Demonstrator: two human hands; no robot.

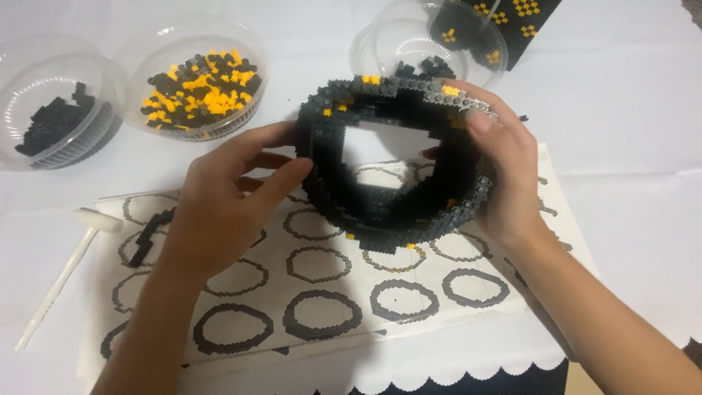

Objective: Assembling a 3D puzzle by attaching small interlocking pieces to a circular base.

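1. Step in hand, as I read it: mid-build check of a brick ring (398,168), held up in both hands above the instruction sheet (322,292) on the table (629,110).
2. Left hand (227,197): closed on the ring's left wall, thumb on the near face, fingers wrapped around the outside.
3. Right hand (504,175): gripping the right side, fingertips over the top rim, palm against the outer wall.
4. Ring position: off the table, tilted so the opening faces the camera; the sheet shows through the hole.
5. Ring look: several layers of small black studded bricks stacked into a rough oval, hollow centre, a few yellow bricks dotted along the top and bottom rim. Wall looks uneven in places; the inner side is too dark to tell detail.
6. Next move likely calls for a firm two-sided hold, so that pressing on more layers doesn't crack the wall, and for matching the shape to one of the printed ring outlines.
7. Nearby: bowl of black and yellow bricks (197,84), bowl of black bricks (55,121), a third bowl (417,51) behind the ring, a white plastic hammer (69,267) and a short black brick strip (150,235) on the sheet's left.
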